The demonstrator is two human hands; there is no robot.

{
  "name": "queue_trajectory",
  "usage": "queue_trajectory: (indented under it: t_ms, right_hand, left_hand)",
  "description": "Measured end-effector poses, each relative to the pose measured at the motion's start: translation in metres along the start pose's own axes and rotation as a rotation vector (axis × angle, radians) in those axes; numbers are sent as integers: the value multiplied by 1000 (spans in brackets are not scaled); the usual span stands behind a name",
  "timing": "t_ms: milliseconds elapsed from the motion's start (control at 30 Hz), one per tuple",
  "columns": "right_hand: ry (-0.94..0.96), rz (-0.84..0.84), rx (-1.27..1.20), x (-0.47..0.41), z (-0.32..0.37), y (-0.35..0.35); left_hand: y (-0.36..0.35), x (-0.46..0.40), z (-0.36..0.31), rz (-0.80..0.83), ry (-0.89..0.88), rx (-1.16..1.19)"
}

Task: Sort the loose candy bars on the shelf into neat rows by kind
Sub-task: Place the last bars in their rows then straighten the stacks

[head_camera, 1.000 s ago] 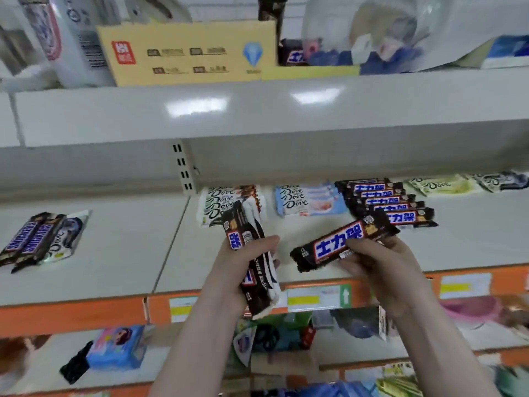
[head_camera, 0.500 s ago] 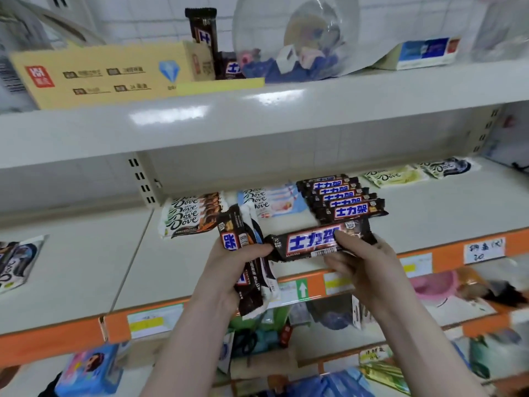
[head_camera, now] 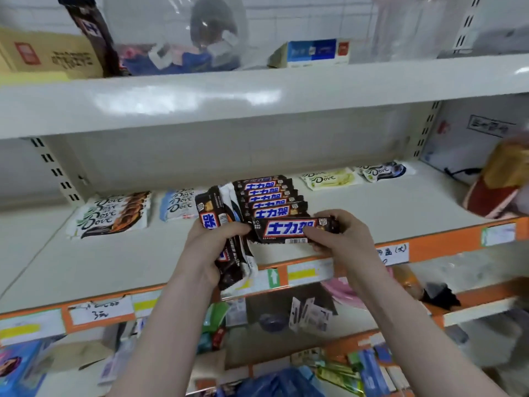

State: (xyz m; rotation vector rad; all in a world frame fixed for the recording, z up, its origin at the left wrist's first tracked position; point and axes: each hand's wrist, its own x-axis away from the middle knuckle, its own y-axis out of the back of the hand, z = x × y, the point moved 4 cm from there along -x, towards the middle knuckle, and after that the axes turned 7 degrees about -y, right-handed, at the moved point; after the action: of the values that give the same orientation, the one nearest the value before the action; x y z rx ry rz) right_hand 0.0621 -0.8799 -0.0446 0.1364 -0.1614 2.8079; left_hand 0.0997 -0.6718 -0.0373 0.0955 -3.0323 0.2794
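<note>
A long white shelf (head_camera: pixel 86 265) with an orange front edge runs across the middle. Above it sits another white shelf (head_camera: pixel 257 93) with a yellow box (head_camera: pixel 48 55) and a clear plastic bag (head_camera: pixel 177 32) on it.

On the middle shelf the candy lies in groups. At the left is a pile of brown Dove bars (head_camera: pixel 111 213), fanned one over the next. Just beside it is a pile of blue Dove bars (head_camera: pixel 179 203). Next comes a row of dark bars with blue labels (head_camera: pixel 270 196), each one overlapping the one behind it. Farther right, well apart from that row, lie a pale green Dove bar (head_camera: pixel 329 178) and a dark blue and white Dove bar (head_camera: pixel 385 171), side by side.

The left hand (head_camera: pixel 213 250) is curled tight round a bunch of bars (head_camera: pixel 226 239). The bunch stands nearly upright and sticks out above and below the fist. It has dark wrappers and some white ones.

The right hand (head_camera: pixel 343 242) pinches one dark bar (head_camera: pixel 292 230) at its right end, thumb on the front. The bar lies flat and sideways, just in front of the row, and its left end reaches the left hand's fingertips.
</note>
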Motion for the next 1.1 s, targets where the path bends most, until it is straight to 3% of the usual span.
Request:
queue_trajectory:
  t_ms: [167,333,600,1100]
  right_hand:
    - [110,71,387,-23,7,23]
    - [157,152,586,-38,3,18]
    - [274,101,697,-63,-1,3]
    - [259,37,842,-88,-14,-9]
  left_hand:
    - [-20,2,10,-79,11,4]
    - [-17,3,16,-156,42,5]
    - [-14,-10,20,-229,55,10]
    - [-21,-42,28,-249,96,-28]
